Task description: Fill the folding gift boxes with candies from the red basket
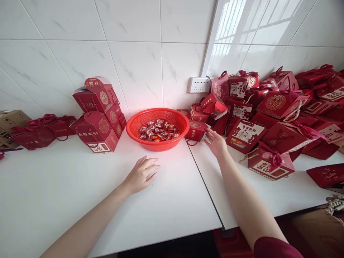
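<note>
My left hand (142, 174) hovers over or rests on the white table, just in front of the red plastic basket (158, 146); its fingers are apart and hold nothing. Wrapped candies (158, 130) lie in a heap inside that basket. To the right, my right hand (216, 143) reaches out with its fingers stretched, their tips at the right end of a small red gift box (195, 132) with a cord handle. Whether the fingertips touch this box I cannot tell. It lies close beside the basket's right rim.
Left of the basket stands a stack of red gift boxes (94, 125), with more boxes (34, 134) and a cardboard carton (12, 123) beyond. A large pile of red boxes (276, 104) covers the back right. A power strip (199, 85) sits against the tiled wall (134, 64).
</note>
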Tool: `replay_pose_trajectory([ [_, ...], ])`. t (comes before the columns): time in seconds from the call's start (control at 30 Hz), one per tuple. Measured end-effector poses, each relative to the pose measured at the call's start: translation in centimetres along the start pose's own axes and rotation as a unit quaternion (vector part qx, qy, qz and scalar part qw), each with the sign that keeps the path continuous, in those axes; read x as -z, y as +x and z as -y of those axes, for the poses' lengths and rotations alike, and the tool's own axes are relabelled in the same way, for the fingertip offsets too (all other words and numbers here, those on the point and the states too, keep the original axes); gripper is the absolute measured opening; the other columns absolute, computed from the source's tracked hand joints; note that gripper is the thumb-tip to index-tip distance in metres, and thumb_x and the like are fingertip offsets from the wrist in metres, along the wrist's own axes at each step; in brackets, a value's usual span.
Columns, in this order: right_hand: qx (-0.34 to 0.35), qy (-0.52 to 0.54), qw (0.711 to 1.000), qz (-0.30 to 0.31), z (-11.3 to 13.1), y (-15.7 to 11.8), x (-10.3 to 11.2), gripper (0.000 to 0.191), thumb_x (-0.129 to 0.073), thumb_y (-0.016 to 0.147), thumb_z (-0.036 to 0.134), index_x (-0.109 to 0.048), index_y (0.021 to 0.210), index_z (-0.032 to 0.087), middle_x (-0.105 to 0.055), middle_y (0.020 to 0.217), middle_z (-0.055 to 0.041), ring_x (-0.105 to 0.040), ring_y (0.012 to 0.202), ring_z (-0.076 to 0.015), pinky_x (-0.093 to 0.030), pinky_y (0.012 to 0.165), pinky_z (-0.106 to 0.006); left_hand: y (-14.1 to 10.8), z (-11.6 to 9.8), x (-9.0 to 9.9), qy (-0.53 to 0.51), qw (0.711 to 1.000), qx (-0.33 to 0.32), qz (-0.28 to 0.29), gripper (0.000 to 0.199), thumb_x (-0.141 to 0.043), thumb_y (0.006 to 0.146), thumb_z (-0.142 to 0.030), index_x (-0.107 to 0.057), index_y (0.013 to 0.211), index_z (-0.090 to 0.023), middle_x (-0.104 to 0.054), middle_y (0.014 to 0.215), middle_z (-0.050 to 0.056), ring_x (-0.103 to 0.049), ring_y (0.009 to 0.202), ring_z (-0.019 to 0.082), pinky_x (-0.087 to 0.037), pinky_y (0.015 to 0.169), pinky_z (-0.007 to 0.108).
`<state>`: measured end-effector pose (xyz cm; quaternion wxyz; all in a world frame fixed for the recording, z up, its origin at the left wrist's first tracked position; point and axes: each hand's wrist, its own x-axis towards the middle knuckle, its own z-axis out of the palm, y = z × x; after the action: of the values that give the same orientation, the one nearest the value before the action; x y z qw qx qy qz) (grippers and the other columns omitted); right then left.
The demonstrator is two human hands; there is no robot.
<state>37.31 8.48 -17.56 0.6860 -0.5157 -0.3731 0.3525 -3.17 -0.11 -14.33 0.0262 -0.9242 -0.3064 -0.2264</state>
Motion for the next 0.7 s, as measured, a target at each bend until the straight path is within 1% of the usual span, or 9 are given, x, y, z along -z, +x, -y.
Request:
replay_pose_trajectory([
  [0.13,0.058,0.001,0.998,-0.031,1.8,-0.9,-0.7,0.042,-0.064,0.076,0.052,-0.071,0.104,0.021,-0.071,0.109,-0.0088,-0.066,0.102,-0.0237,-0.054,0.086,-0.041,0.0,-0.2,0.2,-0.003,1.000,0.006,-0.005,0.027,-0.055,0.093,-0.024,-0.068,0.117,-0.025,-0.063,0.130,0.008,-0.061,0.119,0.022,-0.035,0.117,0.050],
  [0.23,0.128,-0.020,0.988,-0.080,4.7,-2.9,-1.0,0.039,-0.072,0.074,0.043,-0.067,0.103,0.018,-0.068,0.106,-0.0098,-0.065,0.098,-0.0244,-0.054,0.087,-0.043,0.0,-0.5,0.8,0.000,1.000,-0.002,-0.015,0.029,-0.054,0.093,-0.023,-0.066,0.119,-0.026,-0.062,0.132,0.008,-0.061,0.120,0.022,-0.034,0.118,0.050],
  [0.33,0.302,-0.066,0.947,-0.082,8.6,-6.4,-1.6,0.036,-0.069,0.082,0.038,-0.060,0.113,0.022,-0.064,0.106,-0.0075,-0.065,0.093,-0.0219,-0.056,0.083,-0.041,0.2,-0.8,1.6,-0.006,0.998,0.020,-0.051,0.034,-0.055,0.094,-0.024,-0.061,0.127,-0.026,-0.061,0.134,0.008,-0.059,0.121,0.023,-0.036,0.116,0.048],
  [0.4,0.368,-0.060,0.928,0.020,10.7,-9.3,-2.4,0.046,-0.070,0.085,0.032,-0.052,0.127,0.027,-0.063,0.100,-0.0053,-0.066,0.093,-0.0210,-0.056,0.082,-0.039,0.2,-1.0,2.3,-0.030,0.993,0.053,-0.098,0.040,-0.055,0.094,-0.025,-0.054,0.134,-0.026,-0.059,0.135,0.009,-0.056,0.125,0.024,-0.040,0.113,0.046],
  [0.47,0.381,-0.065,0.908,0.160,11.8,-12.2,-3.5,0.027,-0.065,0.089,0.024,-0.059,0.116,0.026,-0.064,0.093,-0.0047,-0.066,0.092,-0.0208,-0.057,0.079,-0.037,0.3,-1.2,2.9,-0.075,0.979,0.087,-0.168,0.041,-0.051,0.096,-0.025,-0.049,0.137,-0.025,-0.058,0.134,0.010,-0.053,0.128,0.025,-0.043,0.109,0.044],
  [0.5,0.387,-0.076,0.887,0.240,11.9,-13.5,-4.1,0.016,-0.060,0.092,0.019,-0.063,0.107,0.026,-0.066,0.091,-0.0043,-0.067,0.089,-0.0197,-0.057,0.077,-0.036,0.4,-1.3,3.1,-0.100,0.968,0.104,-0.204,0.039,-0.049,0.098,-0.026,-0.049,0.136,-0.025,-0.059,0.132,0.010,-0.054,0.127,0.025,-0.044,0.108,0.044],
  [0.57,0.425,-0.125,0.824,0.354,11.4,-15.5,-5.5,0.021,-0.053,0.094,0.011,-0.064,0.103,0.026,-0.069,0.095,-0.0041,-0.068,0.088,-0.0182,-0.056,0.076,-0.035,0.4,-1.4,3.4,-0.146,0.945,0.139,-0.257,0.035,-0.043,0.100,-0.029,-0.051,0.134,-0.024,-0.060,0.129,0.010,-0.056,0.124,0.025,-0.046,0.106,0.044],
  [0.63,0.479,-0.181,0.764,0.392,10.4,-16.7,-6.7,0.028,-0.048,0.094,0.006,-0.064,0.106,0.026,-0.071,0.098,-0.0040,-0.068,0.089,-0.0173,-0.054,0.077,-0.035,0.3,-1.5,3.4,-0.181,0.926,0.173,-0.282,0.036,-0.039,0.101,-0.033,-0.049,0.135,-0.024,-0.058,0.130,0.011,-0.058,0.122,0.025,-0.048,0.104,0.045],
  [0.7,0.513,-0.217,0.734,0.389,9.6,-17.3,-7.4,0.030,-0.046,0.094,0.006,-0.063,0.109,0.026,-0.071,0.098,-0.0044,-0.068,0.089,-0.0168,-0.052,0.077,-0.034,0.1,-1.6,3.5,-0.197,0.918,0.187,-0.288,0.039,-0.036,0.102,-0.036,-0.047,0.137,-0.025,-0.057,0.133,0.011,-0.057,0.122,0.025,-0.049,0.103,0.046],
])
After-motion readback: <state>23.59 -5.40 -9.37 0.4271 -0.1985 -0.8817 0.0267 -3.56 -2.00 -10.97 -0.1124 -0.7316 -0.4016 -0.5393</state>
